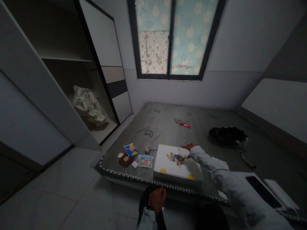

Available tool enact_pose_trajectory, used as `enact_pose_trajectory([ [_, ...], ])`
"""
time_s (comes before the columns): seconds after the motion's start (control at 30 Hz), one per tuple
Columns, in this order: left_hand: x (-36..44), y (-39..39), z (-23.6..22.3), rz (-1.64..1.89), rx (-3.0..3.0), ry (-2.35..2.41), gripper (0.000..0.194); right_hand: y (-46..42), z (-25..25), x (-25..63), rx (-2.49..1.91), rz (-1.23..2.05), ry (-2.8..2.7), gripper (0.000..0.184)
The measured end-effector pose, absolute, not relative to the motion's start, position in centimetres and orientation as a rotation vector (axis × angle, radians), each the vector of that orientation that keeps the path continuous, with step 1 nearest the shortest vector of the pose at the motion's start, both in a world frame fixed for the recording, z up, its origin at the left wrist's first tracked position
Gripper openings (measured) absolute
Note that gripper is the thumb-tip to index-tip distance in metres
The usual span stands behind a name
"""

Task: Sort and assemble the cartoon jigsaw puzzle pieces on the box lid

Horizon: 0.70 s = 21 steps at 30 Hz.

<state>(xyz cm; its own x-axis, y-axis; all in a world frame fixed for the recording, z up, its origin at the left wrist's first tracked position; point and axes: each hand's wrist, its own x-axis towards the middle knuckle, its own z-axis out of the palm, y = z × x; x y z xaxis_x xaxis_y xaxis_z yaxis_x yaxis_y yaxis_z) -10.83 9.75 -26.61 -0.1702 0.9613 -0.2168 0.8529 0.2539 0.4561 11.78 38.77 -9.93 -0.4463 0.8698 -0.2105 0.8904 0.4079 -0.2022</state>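
Observation:
My right hand reaches out in a pale sleeve to the far edge of a white board lying on the grey mattress; its fingers are too small and dim to read. A heap of small coloured pieces lies on the board just left of that hand. My left hand rests low, below the mattress's front edge, curled into a loose fist on my dark trouser leg.
Two picture cards, a brown box and a white cable lie left of the board. A red packet and a dark cap lie further back. A phone sits at right. An open wardrobe holds a white bag.

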Motion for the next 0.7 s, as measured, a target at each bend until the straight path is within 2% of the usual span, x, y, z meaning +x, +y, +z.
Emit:
enact_pose_trajectory([
  [0.17,-10.8,9.9,-26.8,0.327,1.639,2.073,0.038,35.4,-12.2,14.2,1.974,-1.027,2.622,0.076],
  [0.3,-10.8,10.0,-26.7,0.338,1.649,2.049,0.037,30.9,-14.7,14.6,2.226,-1.586,2.517,0.075],
  [0.43,-10.8,10.0,-26.5,0.344,1.655,2.039,0.036,25.8,-16.6,14.2,2.351,-2.091,2.368,0.065],
  [0.57,-10.9,9.9,-26.1,0.375,1.637,2.044,0.035,20.5,-18.7,13.6,2.452,-2.398,2.150,0.069],
  [0.7,-10.6,9.2,-25.0,0.441,1.580,2.067,0.040,15.7,-21.6,13.1,2.544,-2.561,1.955,0.079],
])
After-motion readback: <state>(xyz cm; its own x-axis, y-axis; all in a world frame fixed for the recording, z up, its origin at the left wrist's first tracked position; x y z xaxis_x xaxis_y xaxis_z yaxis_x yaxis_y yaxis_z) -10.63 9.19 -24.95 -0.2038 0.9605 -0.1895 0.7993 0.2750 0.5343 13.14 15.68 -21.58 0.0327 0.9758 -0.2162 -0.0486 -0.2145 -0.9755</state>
